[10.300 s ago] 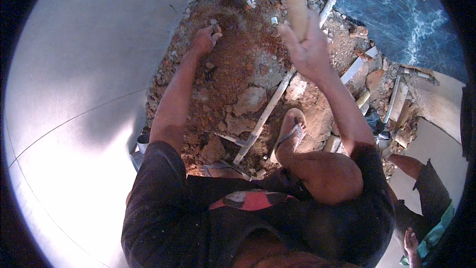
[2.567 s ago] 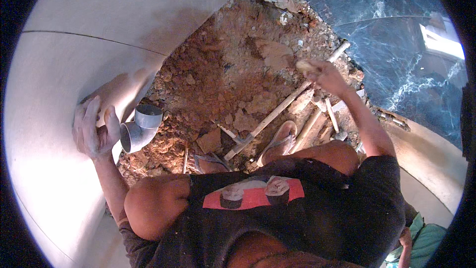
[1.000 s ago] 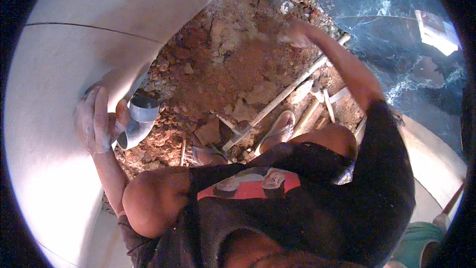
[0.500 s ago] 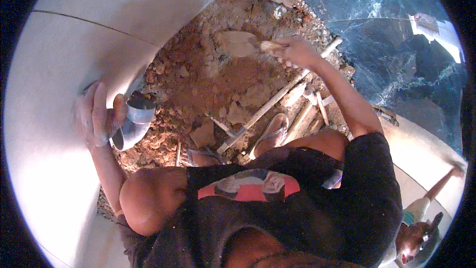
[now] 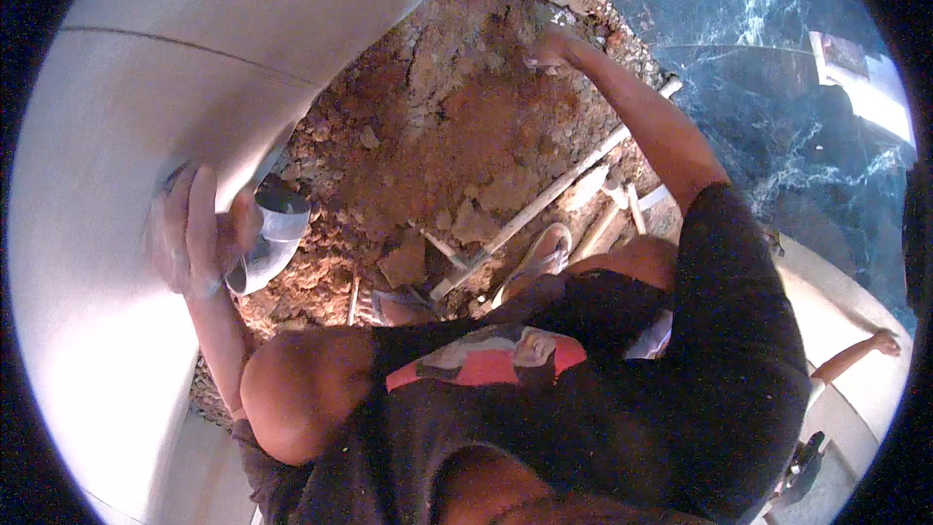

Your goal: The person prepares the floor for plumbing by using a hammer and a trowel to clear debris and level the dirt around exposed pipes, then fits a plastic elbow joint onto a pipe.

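Note:
My left hand [image 5: 197, 233] rests against the pale wall [image 5: 107, 136], fingers stretched out on its surface. Its thumb lies at the mouth of a grey pipe elbow [image 5: 275, 236] that sits beside the wall; whether it presses on the pipe I cannot tell. My right arm reaches across the broken reddish earth [image 5: 442, 126] toward its far side. There my right hand [image 5: 556, 47] is closed, low over the soil. The wood-handled trowel seen in its grip half a second ago is now mostly hidden by the hand.
A hammer with a long wooden handle [image 5: 559, 187] lies across the dirt by my sandalled feet [image 5: 544, 255], with other tools next to it. Dark blue marbled slabs [image 5: 739, 117] border the right side. At lower right another person's arm [image 5: 850, 360] reaches out.
My right hand has moved farther away over the soil, and the trowel blade has gone from plain sight. My left hand stays at the wall. The other person's hand has shifted slightly.

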{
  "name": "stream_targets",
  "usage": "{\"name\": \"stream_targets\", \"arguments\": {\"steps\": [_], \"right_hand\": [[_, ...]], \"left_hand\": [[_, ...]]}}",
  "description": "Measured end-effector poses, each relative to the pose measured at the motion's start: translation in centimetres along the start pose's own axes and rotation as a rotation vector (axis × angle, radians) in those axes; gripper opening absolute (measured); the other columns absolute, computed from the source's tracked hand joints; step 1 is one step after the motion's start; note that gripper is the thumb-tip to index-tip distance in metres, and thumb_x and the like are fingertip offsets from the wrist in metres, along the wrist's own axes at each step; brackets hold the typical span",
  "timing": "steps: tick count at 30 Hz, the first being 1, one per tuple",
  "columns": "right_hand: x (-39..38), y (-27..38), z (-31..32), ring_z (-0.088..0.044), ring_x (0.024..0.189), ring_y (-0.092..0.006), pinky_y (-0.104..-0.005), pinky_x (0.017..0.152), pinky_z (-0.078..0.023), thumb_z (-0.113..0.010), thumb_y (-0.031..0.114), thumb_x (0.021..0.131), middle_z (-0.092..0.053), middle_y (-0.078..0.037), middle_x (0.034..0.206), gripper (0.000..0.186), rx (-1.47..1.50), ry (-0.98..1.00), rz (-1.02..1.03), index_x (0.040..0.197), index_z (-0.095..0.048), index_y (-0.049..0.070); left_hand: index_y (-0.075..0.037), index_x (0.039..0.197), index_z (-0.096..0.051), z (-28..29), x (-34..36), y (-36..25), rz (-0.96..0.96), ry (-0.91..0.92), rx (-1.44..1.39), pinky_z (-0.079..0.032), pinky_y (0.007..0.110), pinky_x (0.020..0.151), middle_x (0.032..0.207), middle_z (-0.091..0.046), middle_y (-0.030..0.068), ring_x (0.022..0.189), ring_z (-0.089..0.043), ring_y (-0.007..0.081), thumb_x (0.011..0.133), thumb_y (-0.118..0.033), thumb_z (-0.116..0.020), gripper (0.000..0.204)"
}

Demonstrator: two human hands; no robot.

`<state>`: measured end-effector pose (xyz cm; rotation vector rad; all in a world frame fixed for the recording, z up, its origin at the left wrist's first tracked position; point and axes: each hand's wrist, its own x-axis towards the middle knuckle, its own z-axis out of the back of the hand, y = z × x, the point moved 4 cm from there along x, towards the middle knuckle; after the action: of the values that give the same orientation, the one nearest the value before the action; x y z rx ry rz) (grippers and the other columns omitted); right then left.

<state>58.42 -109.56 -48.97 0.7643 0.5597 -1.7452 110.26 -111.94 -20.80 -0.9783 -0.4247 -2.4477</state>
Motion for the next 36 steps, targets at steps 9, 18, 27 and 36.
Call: {"name": "stream_targets", "arguments": {"steps": [9,18,27,36], "right_hand": [[-12.5,6.9,2.2,-0.063,0.064,-0.0316,-0.0403,0.060,-0.052,-0.058,0.042,0.085,-0.064,-0.020,0.073,0.044,0.251,-0.303,0.319,0.101,-0.066,0.002],[-20.9,0.5,8.3,-0.059,0.060,-0.0139,-0.0306,0.054,-0.047,-0.056,0.045,0.089,-0.060,-0.008,0.063,0.042,0.429,-0.325,0.196,0.106,-0.066,0.008],[-8.7,5.8,0.0,-0.050,0.044,-0.0200,-0.0349,0.041,-0.043,-0.050,0.051,0.090,-0.056,-0.006,0.058,0.047,0.343,0.201,0.015,0.086,-0.064,0.007],[-10.1,3.6,-7.3,-0.046,0.042,-0.0129,-0.0264,0.033,-0.037,-0.051,0.039,0.094,-0.054,-0.005,0.066,0.032,1.205,0.071,-0.058,0.102,-0.059,0.009]], "left_hand": [[-0.004,0.111,-0.059,-0.7,-1.9,0.9,0.097,0.055,-0.074,-0.054,0.041,0.068,0.097,-0.064,0.0181,0.083,-0.064,0.0344,0.073,-0.014,-0.073,0.042],[0.000,0.102,-0.062,0.0,0.0,0.6,0.025,0.073,-0.038,-0.055,0.038,0.059,0.091,-0.063,0.0151,0.073,-0.065,0.0312,0.075,-0.010,-0.070,0.030],[0.000,0.102,-0.062,-0.6,0.5,0.1,0.000,0.070,-0.022,-0.055,0.035,0.057,0.087,-0.064,0.0146,0.069,-0.065,0.0295,0.074,-0.011,-0.069,0.031],[-0.001,0.102,-0.061,-1.2,0.9,0.3,0.000,-0.018,-0.016,-0.054,0.034,0.056,0.087,-0.064,0.0139,0.069,-0.064,0.0287,0.074,-0.012,-0.070,0.031]]}}
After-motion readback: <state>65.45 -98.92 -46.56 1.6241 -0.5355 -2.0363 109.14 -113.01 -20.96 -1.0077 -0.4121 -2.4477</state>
